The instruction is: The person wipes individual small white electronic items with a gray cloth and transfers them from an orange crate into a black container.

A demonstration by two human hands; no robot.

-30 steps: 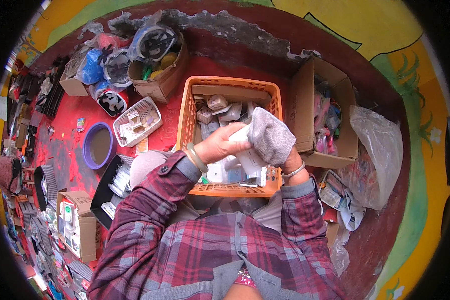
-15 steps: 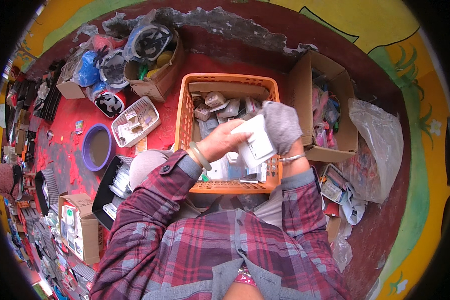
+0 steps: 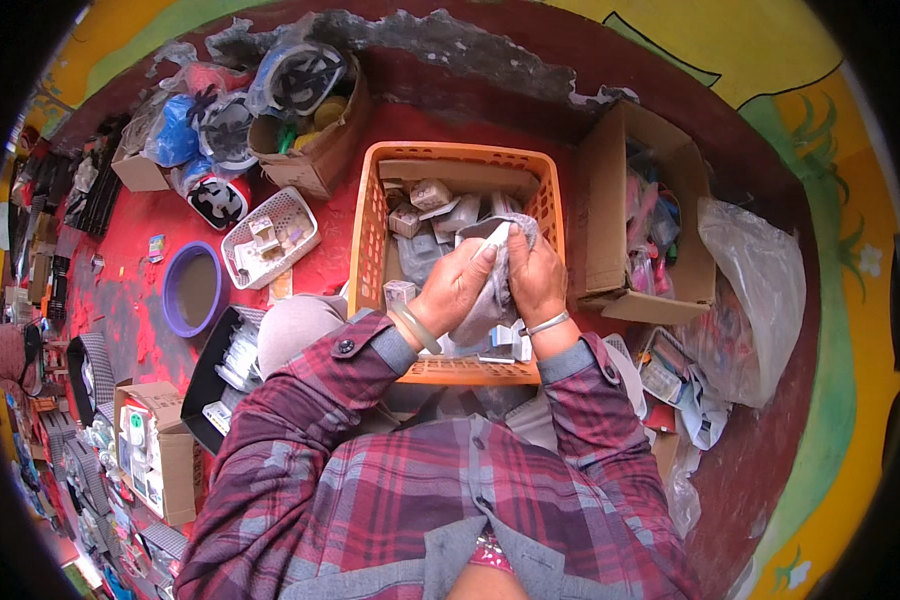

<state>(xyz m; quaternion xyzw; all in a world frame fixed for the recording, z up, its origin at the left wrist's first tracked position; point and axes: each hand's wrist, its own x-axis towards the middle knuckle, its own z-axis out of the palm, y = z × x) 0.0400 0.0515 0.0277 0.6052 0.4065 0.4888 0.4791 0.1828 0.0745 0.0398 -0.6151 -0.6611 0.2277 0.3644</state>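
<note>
Over the orange basket (image 3: 372, 220), both my hands are closed round a grey cloth (image 3: 489, 305) with a flat white plastic panel (image 3: 497, 236) inside its folds. My left hand (image 3: 454, 287) grips the panel and cloth from the left, thumb on top. From the right, my right hand (image 3: 538, 283) presses the cloth against the panel. Most of the panel is covered, so its exact kind is hard to tell. Beneath my hands, the basket holds small boxes (image 3: 431, 194) and plastic-wrapped pieces.
An open cardboard box (image 3: 595, 200) of bagged goods stands right of the basket. To the left are a white basket (image 3: 308, 243), a purple basin (image 3: 174, 312) and a black tray (image 3: 202, 391). Helmets (image 3: 308, 80) and cartons sit at the far left, below the wall.
My right hand has wrapped the cloth over the white panel, which showed broadly before. Both hands have drawn together, the right one moving left.
</note>
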